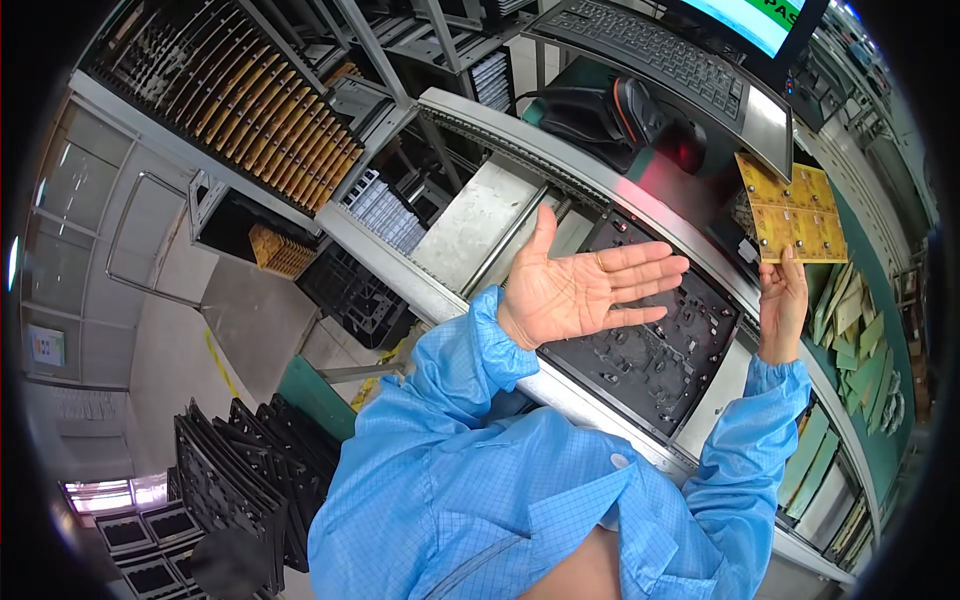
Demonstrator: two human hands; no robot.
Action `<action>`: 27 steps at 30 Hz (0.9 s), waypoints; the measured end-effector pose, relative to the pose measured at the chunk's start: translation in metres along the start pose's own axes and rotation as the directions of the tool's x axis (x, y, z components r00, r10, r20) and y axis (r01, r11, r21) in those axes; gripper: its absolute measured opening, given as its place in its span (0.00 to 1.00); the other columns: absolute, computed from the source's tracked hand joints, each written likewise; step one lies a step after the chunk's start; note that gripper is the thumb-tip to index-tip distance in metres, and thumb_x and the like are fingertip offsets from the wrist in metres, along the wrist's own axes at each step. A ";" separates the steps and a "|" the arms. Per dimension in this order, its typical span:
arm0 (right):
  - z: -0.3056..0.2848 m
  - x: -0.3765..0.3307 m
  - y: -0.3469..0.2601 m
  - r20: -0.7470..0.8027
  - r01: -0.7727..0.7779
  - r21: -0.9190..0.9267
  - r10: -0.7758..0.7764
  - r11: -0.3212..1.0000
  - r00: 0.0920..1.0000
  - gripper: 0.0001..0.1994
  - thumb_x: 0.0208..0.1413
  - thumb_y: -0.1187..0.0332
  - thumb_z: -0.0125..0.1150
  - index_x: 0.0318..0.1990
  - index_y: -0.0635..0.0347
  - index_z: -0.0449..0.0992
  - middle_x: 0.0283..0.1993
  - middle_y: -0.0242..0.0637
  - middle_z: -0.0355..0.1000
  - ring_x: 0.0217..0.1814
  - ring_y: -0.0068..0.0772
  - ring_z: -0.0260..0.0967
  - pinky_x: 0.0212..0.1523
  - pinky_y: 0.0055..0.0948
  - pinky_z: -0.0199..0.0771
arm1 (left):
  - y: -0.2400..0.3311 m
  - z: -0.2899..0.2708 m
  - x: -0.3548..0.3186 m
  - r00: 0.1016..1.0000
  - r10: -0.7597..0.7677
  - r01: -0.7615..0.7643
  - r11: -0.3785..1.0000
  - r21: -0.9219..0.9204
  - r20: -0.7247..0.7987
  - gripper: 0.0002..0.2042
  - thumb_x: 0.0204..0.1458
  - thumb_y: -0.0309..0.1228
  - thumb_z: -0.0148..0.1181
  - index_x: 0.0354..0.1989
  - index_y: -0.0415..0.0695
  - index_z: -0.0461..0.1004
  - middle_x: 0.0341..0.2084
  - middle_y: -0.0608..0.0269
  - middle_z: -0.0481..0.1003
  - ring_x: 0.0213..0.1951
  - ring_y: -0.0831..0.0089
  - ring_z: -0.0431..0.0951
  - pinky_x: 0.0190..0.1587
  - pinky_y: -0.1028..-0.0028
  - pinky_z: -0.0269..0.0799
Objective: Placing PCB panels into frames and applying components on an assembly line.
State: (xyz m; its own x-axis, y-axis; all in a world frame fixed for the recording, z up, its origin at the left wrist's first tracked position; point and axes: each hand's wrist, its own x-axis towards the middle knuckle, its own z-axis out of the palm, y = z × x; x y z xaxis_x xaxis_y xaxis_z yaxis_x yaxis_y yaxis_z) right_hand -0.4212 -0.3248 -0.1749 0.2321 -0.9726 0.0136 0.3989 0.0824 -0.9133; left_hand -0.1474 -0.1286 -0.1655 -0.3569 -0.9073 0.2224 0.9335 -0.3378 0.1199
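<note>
My left hand [590,285] is open with the palm turned up and the fingers stretched out to the right. It holds nothing and hovers over the near edge of the conveyor. Beneath and beyond its fingers lies a black fixture tray [640,375] with many small recesses and clips. A yellow circuit board panel [790,212] is pinched at its lower edge by my right hand [783,310], off to the right. The panel is raised and tilted near a keyboard shelf, with several round metallic parts on its face.
A black handheld scanner [600,112] casts red light beyond the conveyor rail. Behind it are a keyboard [645,50] and a lit monitor [752,22]. Yellow boards fill a rack [265,125] at the far left. Black trays [230,480] stack at lower left; loose greenish pieces [855,340] lie at right.
</note>
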 end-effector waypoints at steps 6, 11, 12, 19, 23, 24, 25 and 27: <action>0.003 -0.044 0.009 -0.005 -0.010 -0.059 0.009 0.998 1.000 0.10 0.66 0.65 0.55 0.47 0.62 0.71 0.33 0.33 0.74 0.28 0.21 0.73 0.26 0.17 0.70 | 0.003 -0.014 -0.001 0.993 -0.039 0.024 0.991 0.134 0.109 0.67 0.35 0.84 0.33 0.71 0.31 0.41 0.72 0.43 0.40 0.74 0.57 0.38 0.73 0.56 0.32; 0.016 -0.076 0.011 -0.060 0.034 -0.161 -0.044 0.986 0.997 0.12 0.66 0.64 0.54 0.47 0.63 0.71 0.33 0.35 0.75 0.26 0.23 0.73 0.25 0.19 0.72 | 0.003 -0.020 -0.001 0.995 -0.022 0.005 0.984 0.176 0.096 0.69 0.32 0.85 0.38 0.71 0.32 0.39 0.73 0.46 0.39 0.74 0.60 0.36 0.74 0.59 0.31; 0.019 -0.081 0.011 -0.062 0.056 -0.186 -0.069 0.981 0.996 0.12 0.66 0.63 0.54 0.48 0.63 0.70 0.33 0.36 0.75 0.26 0.24 0.74 0.25 0.18 0.72 | 0.003 -0.020 -0.001 0.997 -0.024 0.009 0.980 0.200 0.075 0.70 0.31 0.85 0.39 0.71 0.32 0.38 0.73 0.47 0.39 0.75 0.61 0.36 0.74 0.59 0.31; 0.033 -0.109 -0.005 -0.028 0.091 -0.262 -0.102 0.961 0.994 0.12 0.66 0.64 0.53 0.49 0.65 0.69 0.35 0.39 0.75 0.25 0.25 0.73 0.25 0.20 0.73 | 0.003 -0.027 -0.002 0.999 -0.006 0.013 0.981 0.194 -0.033 0.72 0.27 0.86 0.41 0.72 0.35 0.35 0.73 0.52 0.39 0.74 0.66 0.36 0.73 0.63 0.31; 0.040 -0.132 -0.013 0.031 0.098 -0.253 -0.093 0.963 0.995 0.12 0.67 0.66 0.50 0.50 0.67 0.68 0.36 0.42 0.75 0.22 0.26 0.72 0.20 0.21 0.73 | 0.001 -0.034 -0.002 0.998 0.029 -0.020 0.990 0.138 -0.060 0.72 0.27 0.86 0.41 0.72 0.36 0.35 0.73 0.53 0.38 0.74 0.68 0.35 0.73 0.65 0.30; 0.044 -0.140 -0.014 0.064 0.085 -0.252 -0.071 0.964 0.995 0.12 0.67 0.67 0.48 0.50 0.67 0.67 0.37 0.43 0.75 0.21 0.27 0.72 0.17 0.21 0.72 | -0.001 -0.030 0.000 0.992 0.092 -0.072 0.978 0.198 -0.092 0.73 0.27 0.86 0.40 0.72 0.36 0.34 0.74 0.53 0.37 0.74 0.68 0.34 0.73 0.65 0.29; 0.052 -0.148 -0.014 0.083 0.074 -0.260 -0.054 0.963 0.995 0.12 0.67 0.67 0.47 0.50 0.69 0.66 0.35 0.45 0.75 0.18 0.29 0.72 0.13 0.23 0.72 | -0.003 -0.027 0.001 0.980 0.156 -0.120 0.958 0.259 -0.121 0.73 0.26 0.87 0.39 0.72 0.36 0.33 0.74 0.53 0.35 0.74 0.67 0.33 0.73 0.65 0.27; 0.062 -0.166 -0.016 0.114 -0.030 -0.287 0.065 0.957 0.991 0.13 0.67 0.67 0.48 0.49 0.70 0.65 0.32 0.48 0.75 0.17 0.32 0.72 0.13 0.24 0.74 | -0.005 -0.026 0.001 0.973 0.195 -0.159 0.954 0.253 -0.124 0.73 0.27 0.87 0.38 0.72 0.36 0.32 0.73 0.55 0.35 0.74 0.67 0.33 0.73 0.65 0.27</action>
State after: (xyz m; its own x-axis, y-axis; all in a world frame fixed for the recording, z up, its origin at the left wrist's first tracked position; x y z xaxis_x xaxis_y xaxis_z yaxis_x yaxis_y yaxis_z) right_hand -0.4117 -0.1511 -0.1370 0.3571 -0.9341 0.0002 0.1199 0.0456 -0.9917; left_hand -0.1517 -0.1347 -0.1911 -0.1605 -0.9797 0.1199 0.9391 -0.1142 0.3242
